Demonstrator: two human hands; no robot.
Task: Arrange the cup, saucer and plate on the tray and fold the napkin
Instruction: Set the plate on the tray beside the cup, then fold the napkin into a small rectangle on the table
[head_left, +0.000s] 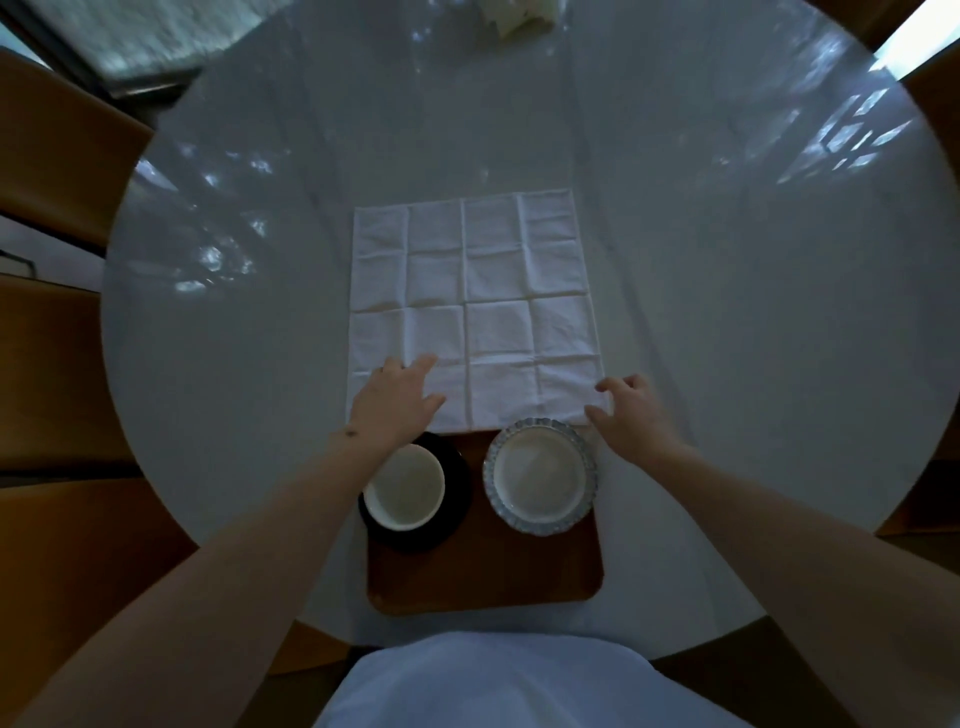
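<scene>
A white napkin (470, 312) lies spread flat on the round table, creased into a grid of squares. Its near edge overlaps the far edge of a brown wooden tray (483, 577). On the tray's left a white cup (404, 493) stands on a black saucer (457, 512). To its right sits a white plate (540, 477) with a blue scalloped rim. My left hand (397, 402) rests flat on the napkin's near left corner, fingers spread. My right hand (631, 410) is at the near right corner, fingers curled at the cloth's edge.
The white round table (727, 312) extends well beyond the napkin on all sides. A pale crumpled object (519, 15) lies at the table's far edge. Wooden chairs or furniture (57, 171) surround the table on the left and right.
</scene>
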